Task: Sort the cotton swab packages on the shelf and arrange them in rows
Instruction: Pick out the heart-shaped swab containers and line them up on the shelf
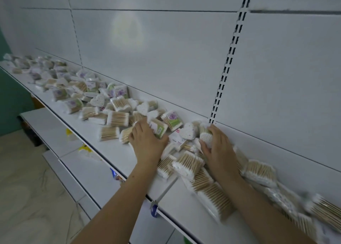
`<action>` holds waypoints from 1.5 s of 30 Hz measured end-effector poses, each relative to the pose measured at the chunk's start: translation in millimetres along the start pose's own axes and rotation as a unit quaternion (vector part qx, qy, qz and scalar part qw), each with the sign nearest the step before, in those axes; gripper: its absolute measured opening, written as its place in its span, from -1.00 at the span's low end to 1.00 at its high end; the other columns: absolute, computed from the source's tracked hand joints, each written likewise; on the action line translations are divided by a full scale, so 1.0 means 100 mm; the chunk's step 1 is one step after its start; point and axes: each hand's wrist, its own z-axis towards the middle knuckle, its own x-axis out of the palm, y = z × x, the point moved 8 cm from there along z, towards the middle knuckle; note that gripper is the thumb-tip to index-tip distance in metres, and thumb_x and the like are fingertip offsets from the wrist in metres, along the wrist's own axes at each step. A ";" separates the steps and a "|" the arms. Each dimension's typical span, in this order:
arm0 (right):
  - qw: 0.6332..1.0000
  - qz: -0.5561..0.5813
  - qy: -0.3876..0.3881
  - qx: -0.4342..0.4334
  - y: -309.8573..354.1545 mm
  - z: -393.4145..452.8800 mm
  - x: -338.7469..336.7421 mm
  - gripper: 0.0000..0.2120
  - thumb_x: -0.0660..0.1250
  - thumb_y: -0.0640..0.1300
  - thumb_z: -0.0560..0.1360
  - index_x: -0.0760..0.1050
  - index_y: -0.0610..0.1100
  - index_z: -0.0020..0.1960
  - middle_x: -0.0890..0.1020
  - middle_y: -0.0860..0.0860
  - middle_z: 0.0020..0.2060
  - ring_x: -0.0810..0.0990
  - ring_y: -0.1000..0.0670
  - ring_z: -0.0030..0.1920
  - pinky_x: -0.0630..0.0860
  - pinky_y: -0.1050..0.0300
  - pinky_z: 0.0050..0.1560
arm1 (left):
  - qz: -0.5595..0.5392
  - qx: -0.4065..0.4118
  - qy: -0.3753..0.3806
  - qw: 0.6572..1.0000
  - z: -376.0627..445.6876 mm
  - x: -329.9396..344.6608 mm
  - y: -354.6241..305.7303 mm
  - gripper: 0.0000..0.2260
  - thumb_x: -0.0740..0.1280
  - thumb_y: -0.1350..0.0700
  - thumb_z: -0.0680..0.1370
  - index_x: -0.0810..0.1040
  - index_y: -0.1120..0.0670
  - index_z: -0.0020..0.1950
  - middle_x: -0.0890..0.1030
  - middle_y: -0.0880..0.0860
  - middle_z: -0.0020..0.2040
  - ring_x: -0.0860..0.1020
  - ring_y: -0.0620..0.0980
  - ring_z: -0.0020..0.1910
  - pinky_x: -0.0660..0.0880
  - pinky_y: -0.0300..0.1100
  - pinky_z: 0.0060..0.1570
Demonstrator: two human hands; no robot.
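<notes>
I'm reaching both arms over the white shelf [114, 151], where cotton swab packages [118, 118] are lying in a loose jumble all along the board, running from the far left end back to the near right corner. My left hand [146, 142] is lying palm down on the pile, fingers fairly straight and slightly spread, pressing on a green-labelled package [159, 128] and the wooden-stick packs beside it. My right hand [219, 149] is curling round a heart-shaped package [205, 136] — thumb on its near side, fingers wrapping over the top — just beside the back panel [184, 59] and right below the slotted upright [230, 59]. Another heart-shaped pack [188, 131] is sitting between my two hands, touching a small white label card [176, 137]. Rectangular packs with wooden sticks [190, 163] are piling up under and between my wrists — some tilted, some overlapping, a few blurred near the right edge. Lower shelves [53, 131] are showing at left, with small yellow and blue items I cannot make out, above a pale tiled floor [24, 188].
</notes>
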 end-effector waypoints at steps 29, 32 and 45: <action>0.557 0.704 -0.186 0.399 -1.41 -1.60 -2.46 -0.69 0.32 -0.12 0.52 0.52 -0.31 0.16 0.59 -0.24 0.13 0.55 -0.21 0.19 0.57 -0.10 0.19 | -0.560 -0.038 0.477 0.677 -2.33 0.21 -2.89 -0.69 0.29 0.26 0.60 0.47 -0.11 0.23 0.61 0.10 0.02 0.66 -0.03 -0.09 0.65 -0.06 -0.13; 0.531 0.693 -0.206 0.441 -1.73 -1.95 -2.74 -0.67 0.20 -0.03 0.62 0.54 -0.29 0.15 0.61 -0.25 0.15 0.56 -0.25 0.19 0.58 -0.17 0.12 | -0.534 -0.023 0.499 0.682 -2.63 0.30 -3.19 -0.63 0.39 0.17 0.55 0.45 -0.18 0.28 0.62 0.06 0.10 0.67 -0.02 -0.03 0.65 0.05 -0.10; 0.965 0.012 0.010 0.263 -1.97 -2.70 -3.34 -0.47 0.36 0.01 0.48 0.40 -0.05 0.43 0.38 0.19 0.37 0.27 0.33 0.35 0.18 0.48 0.35 | -0.306 0.252 0.422 0.815 -3.29 0.71 -4.03 -0.51 0.51 -0.04 0.44 0.49 -0.07 0.34 0.63 0.00 0.05 0.59 -0.08 -0.09 0.45 -0.40 -0.11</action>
